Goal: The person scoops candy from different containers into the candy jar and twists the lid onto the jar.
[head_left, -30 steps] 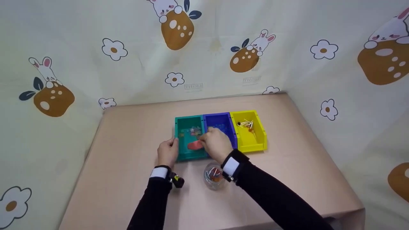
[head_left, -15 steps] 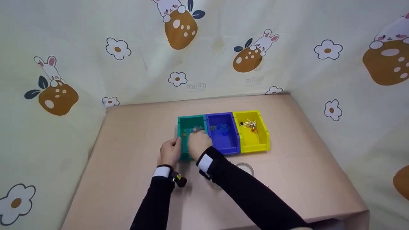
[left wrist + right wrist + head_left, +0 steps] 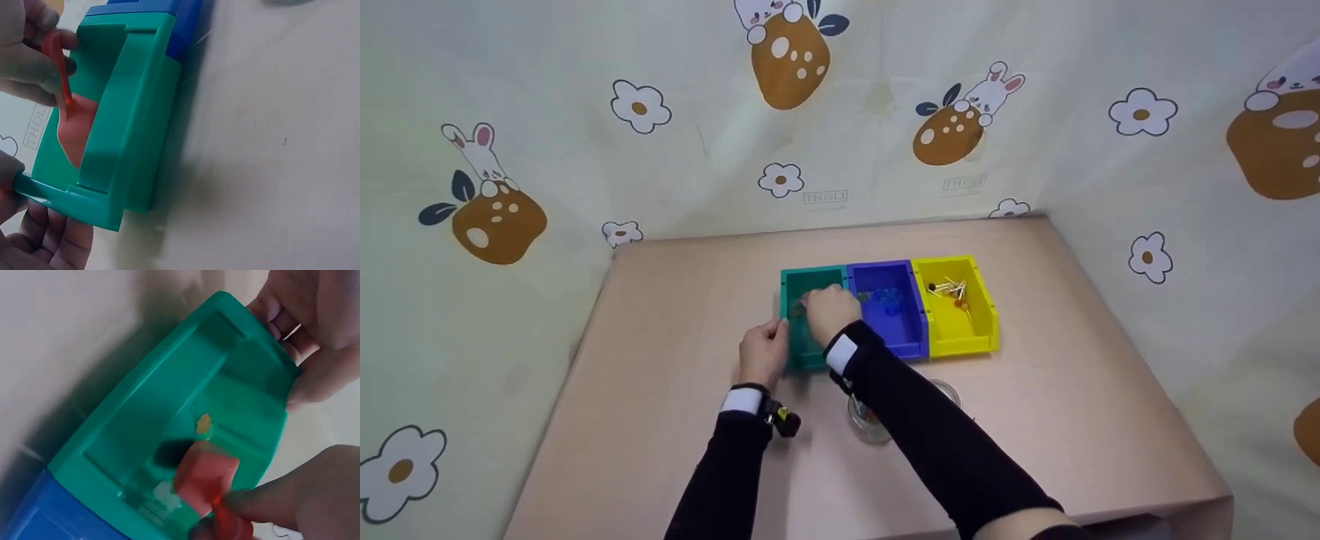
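Observation:
My left hand grips the left wall of the green bin, thumb on one side and fingers under the rim in the right wrist view. My right hand is over that bin and pinches the handle of a small red scoop. The scoop's pinkish blade is down inside the bin, as the left wrist view also shows. An orange flower-shaped piece and a pale star-like piece lie on the bin floor near the blade. In the head view the right hand hides most of the scoop.
A blue-purple bin holding small blue pieces adjoins the green one. Beyond it, a yellow bin contains several white sticks with coloured heads. A glass jar and a round clear rim are partly hidden by my right forearm.
My right hand has moved left from between the green and blue bins, then farther back within the green bin, scoop in hand. The left hand keeps its hold on the wall.

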`<state>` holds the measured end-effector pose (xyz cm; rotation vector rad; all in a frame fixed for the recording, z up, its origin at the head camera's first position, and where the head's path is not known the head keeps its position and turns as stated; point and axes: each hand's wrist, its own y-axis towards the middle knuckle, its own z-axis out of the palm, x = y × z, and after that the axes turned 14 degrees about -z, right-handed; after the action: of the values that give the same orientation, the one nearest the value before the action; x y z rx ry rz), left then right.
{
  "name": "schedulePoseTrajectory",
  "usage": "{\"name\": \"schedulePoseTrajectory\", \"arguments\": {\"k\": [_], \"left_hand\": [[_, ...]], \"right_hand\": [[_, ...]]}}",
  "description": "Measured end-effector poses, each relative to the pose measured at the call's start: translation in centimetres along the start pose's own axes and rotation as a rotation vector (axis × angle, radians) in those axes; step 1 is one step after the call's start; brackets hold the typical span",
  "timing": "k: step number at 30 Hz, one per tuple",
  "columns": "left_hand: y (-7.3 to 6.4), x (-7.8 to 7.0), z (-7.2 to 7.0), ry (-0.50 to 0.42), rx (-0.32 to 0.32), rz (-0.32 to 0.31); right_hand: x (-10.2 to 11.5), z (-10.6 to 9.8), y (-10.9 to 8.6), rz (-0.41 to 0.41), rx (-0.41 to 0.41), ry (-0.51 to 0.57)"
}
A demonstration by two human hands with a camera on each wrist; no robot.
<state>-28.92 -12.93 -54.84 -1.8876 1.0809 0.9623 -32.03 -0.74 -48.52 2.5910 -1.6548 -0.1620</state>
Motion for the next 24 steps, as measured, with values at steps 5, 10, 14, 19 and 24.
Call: {"name": "schedulePoseTrajectory", "arguments": {"k": [5,10,14,19,24], "left_hand": [[0.3,0.0,0.1,-0.008,0.009,0.020],[0.4,0.0,0.0,-0.009,0.016,0.015],[0.3,0.1,0.0,0.001,0.017,0.014],[0.2,0.0,0.1,0.002,0.022,0.033],[0.2,0.2,0.0,-0.003,0.017,0.035]], "right_hand": [[-0.1,0.1,0.3,-0.015,0.020,0.066],[0.1,0.3,0.3,-0.008,0.012,0.150],[0.2,1.2,0.3,0.034,0.046,0.187],[0.2,2.3,0.7,0.087,0.080,0.186],[0.2,3.0,1.2,0.109,0.076,0.201]]}}
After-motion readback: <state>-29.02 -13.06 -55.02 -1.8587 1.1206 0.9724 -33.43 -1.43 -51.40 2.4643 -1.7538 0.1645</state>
